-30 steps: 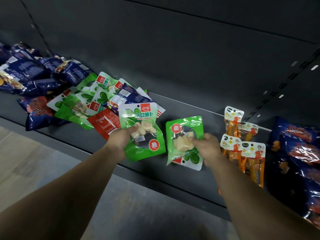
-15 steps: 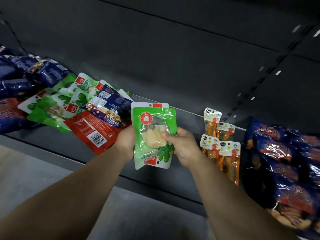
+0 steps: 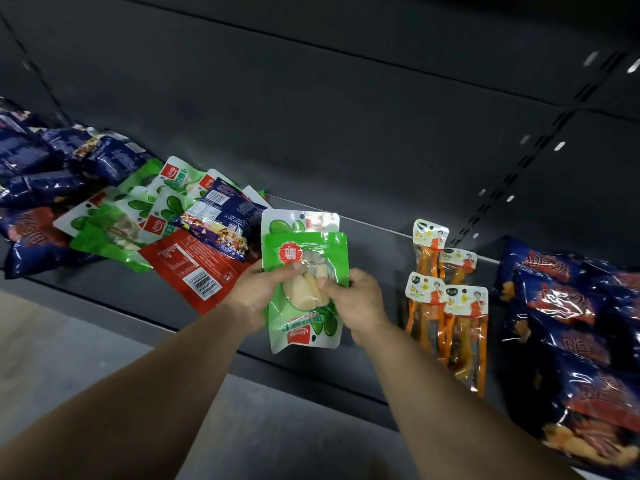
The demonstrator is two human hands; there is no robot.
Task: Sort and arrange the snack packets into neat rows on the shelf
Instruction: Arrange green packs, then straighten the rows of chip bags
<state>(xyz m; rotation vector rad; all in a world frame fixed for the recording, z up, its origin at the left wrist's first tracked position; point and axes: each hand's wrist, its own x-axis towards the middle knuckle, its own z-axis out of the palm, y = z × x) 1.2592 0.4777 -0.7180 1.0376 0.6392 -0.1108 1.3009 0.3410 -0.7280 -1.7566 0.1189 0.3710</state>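
Two green snack packets [image 3: 304, 258] are stacked one on the other, held over the middle of the dark shelf [image 3: 374, 244]. My left hand [image 3: 258, 294] grips their left edge, thumb on the front. My right hand [image 3: 356, 301] pinches the front packet at its clear window from the right. The rear packet's white top sticks out above the front one. To the left lies a loose pile of green packets [image 3: 138, 216], with a red packet [image 3: 188, 268] and a dark blue packet [image 3: 225, 220] on it.
Several orange stick packets [image 3: 446, 299] lie in rows right of my hands. Large blue-and-red bags [image 3: 571, 334] fill the shelf's right end, and dark blue bags [image 3: 41, 168] the far left. The shelf's front lip [image 3: 311, 368] runs below, with grey floor beneath it.
One second ago each hand held a separate green packet. The hands came together and the two packets are now stacked, held by both hands. The view shifted right.
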